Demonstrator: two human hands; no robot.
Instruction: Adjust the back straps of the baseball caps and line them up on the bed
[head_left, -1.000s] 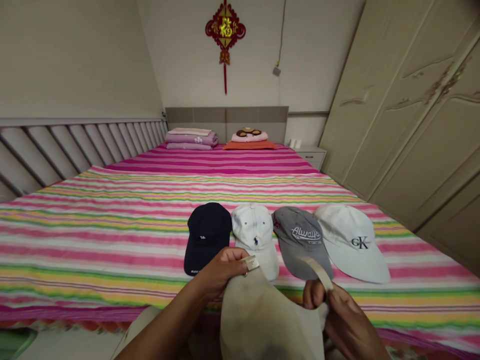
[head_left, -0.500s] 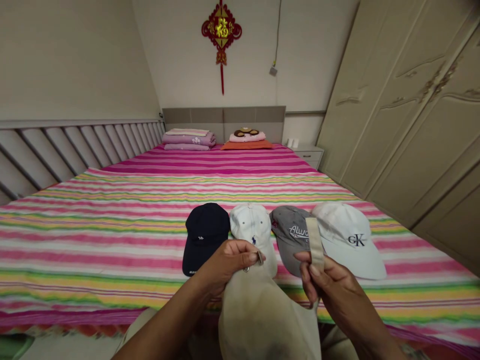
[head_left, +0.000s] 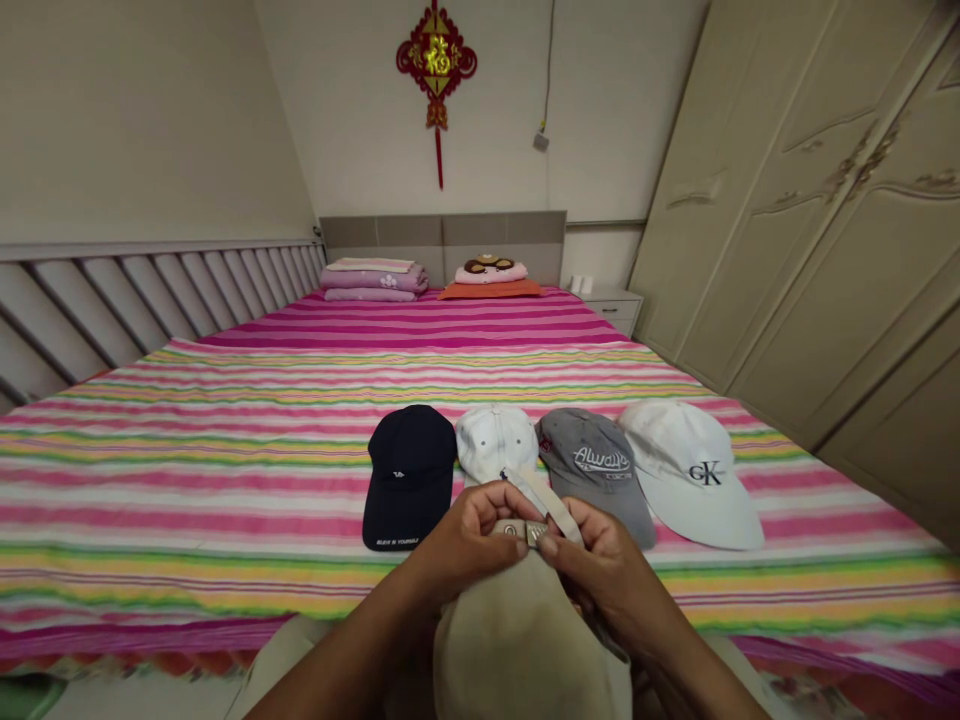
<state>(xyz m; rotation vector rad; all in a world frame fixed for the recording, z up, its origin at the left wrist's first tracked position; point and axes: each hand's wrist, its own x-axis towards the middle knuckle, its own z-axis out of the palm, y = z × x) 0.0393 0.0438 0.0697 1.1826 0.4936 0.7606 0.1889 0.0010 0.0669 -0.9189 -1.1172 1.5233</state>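
A beige cap (head_left: 529, 640) hangs low in front of me, its back strap side up. My left hand (head_left: 476, 530) pinches the short strap end beside a metal buckle (head_left: 535, 533). On the other side, my right hand (head_left: 600, 560) grips the long cloth strap (head_left: 555, 505) close against the buckle, and the strap's free end loops up and to the left. Whether the strap passes through the buckle is hidden by my fingers. Just beyond my hands lies a white cap (head_left: 496, 440), partly covered by them.
In the same row on the striped bedspread (head_left: 187, 480) lie a navy cap (head_left: 411, 470), a grey cap (head_left: 592, 455) and a white CK cap (head_left: 697, 475). Folded bedding (head_left: 375, 280) sits by the headboard (head_left: 502, 235). A wardrobe (head_left: 810, 220) stands at right.
My right hand has moved left with the strap, bringing it to the buckle at my left hand. The strap end, upright before, now leans left.
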